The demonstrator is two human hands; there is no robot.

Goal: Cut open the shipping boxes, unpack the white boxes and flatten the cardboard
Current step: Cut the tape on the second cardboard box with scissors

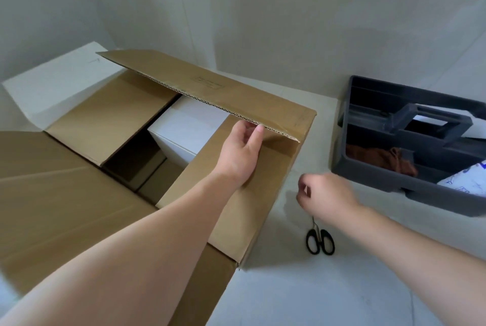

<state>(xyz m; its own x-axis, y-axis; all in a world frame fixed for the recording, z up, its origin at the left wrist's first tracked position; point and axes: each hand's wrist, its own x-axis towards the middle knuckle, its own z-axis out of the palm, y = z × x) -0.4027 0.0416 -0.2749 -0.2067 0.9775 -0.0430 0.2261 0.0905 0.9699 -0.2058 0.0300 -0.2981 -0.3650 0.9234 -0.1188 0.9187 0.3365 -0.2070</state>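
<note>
A brown cardboard shipping box (pixel 265 194) stands on the white floor with its flaps partly open. Inside it sits a white box (pixel 186 128) beside a dark gap. My left hand (pixel 240 152) reaches over the right inner flap, and its fingertips touch the underside of the far long flap (pixel 200 84), which is raised. My right hand (pixel 328 195) hovers blurred to the right of the box, fingers loosely curled and holding nothing. Black-handled scissors (pixel 319 240) lie on the floor just below that hand.
A dark grey plastic tool caddy (pixel 373 176) with a handle stands at the right, holding a brown cloth (pixel 386 160) and a white printed bag. Another white box (pixel 52 86) lies behind the shipping box at the left. A white wall rises close behind.
</note>
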